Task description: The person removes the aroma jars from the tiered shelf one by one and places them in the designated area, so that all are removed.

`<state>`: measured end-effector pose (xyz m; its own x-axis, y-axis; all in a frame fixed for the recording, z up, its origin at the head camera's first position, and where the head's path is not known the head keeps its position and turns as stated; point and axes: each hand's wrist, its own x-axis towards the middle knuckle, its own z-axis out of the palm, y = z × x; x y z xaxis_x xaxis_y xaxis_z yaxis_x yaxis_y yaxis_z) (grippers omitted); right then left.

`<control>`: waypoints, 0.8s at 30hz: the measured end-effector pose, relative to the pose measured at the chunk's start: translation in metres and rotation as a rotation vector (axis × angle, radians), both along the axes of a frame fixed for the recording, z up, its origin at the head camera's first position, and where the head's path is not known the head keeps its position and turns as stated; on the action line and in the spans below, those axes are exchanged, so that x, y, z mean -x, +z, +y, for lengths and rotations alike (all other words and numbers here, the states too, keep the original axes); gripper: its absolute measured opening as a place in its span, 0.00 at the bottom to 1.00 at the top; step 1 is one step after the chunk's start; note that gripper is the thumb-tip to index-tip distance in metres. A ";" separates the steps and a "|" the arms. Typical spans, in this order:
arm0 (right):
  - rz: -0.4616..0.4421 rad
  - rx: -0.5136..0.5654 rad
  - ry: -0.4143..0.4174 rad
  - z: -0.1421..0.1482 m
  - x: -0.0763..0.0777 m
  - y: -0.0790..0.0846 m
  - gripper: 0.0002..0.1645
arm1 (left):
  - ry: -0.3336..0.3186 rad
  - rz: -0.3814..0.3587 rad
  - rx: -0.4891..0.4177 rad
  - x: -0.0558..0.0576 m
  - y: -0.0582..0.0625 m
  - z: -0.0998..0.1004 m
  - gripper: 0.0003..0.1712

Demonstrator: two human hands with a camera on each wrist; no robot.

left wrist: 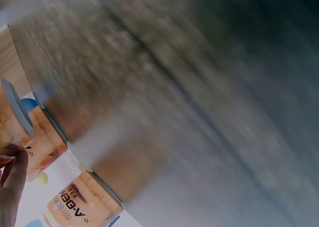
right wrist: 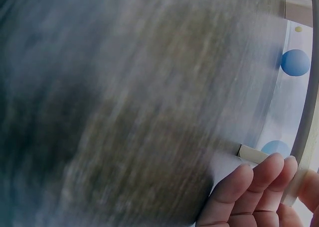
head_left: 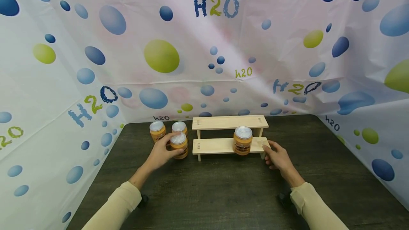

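My left hand (head_left: pixel 162 152) has its thumb and fingers round an orange jar (head_left: pixel 178 147) with a silver lid. Two similar jars stand just behind it, one at the left (head_left: pixel 157 132) and one at the right (head_left: pixel 180 127). In the left wrist view the gripped jar (left wrist: pixel 11 118) shows only partly at the edge. My right hand (head_left: pixel 278 157) pinches the right end of the lower board of a two-step wooden stand (head_left: pixel 217 146); the right wrist view shows fingers (right wrist: pixel 269 174) beneath the board (right wrist: pixel 302 155). Another orange jar (head_left: pixel 243 141) stands upright on that lower step, towards its right.
The stand's upper step (head_left: pixel 230 122) rises behind the lower one. Dark wood-grain tabletop (head_left: pixel 220 191) lies in front of it. A white sheet (head_left: pixel 198 98) printed with blue and green drops hangs behind the table and along its sides.
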<state>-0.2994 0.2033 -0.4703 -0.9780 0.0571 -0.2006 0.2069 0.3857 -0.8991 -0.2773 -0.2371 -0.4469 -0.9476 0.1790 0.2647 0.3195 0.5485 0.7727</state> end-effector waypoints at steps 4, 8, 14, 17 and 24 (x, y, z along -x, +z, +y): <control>0.003 0.001 0.007 0.000 -0.001 0.000 0.37 | -0.013 -0.005 0.026 0.001 0.000 -0.001 0.38; 0.004 0.002 0.008 0.000 -0.001 0.001 0.37 | -0.018 -0.012 0.063 0.001 -0.001 0.000 0.38; 0.008 0.002 0.008 -0.001 -0.003 0.001 0.37 | -0.006 -0.021 0.119 0.002 -0.003 0.001 0.38; 0.009 0.005 0.009 -0.001 -0.003 0.001 0.37 | -0.001 -0.021 0.138 0.002 -0.003 0.001 0.38; 0.012 0.006 0.014 -0.001 -0.004 0.001 0.37 | 0.004 -0.019 0.167 0.003 -0.004 0.001 0.37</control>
<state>-0.2954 0.2024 -0.4689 -0.9809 0.0427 -0.1895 0.1913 0.3826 -0.9039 -0.2798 -0.2363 -0.4510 -0.9528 0.2155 0.2138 0.3035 0.6712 0.6763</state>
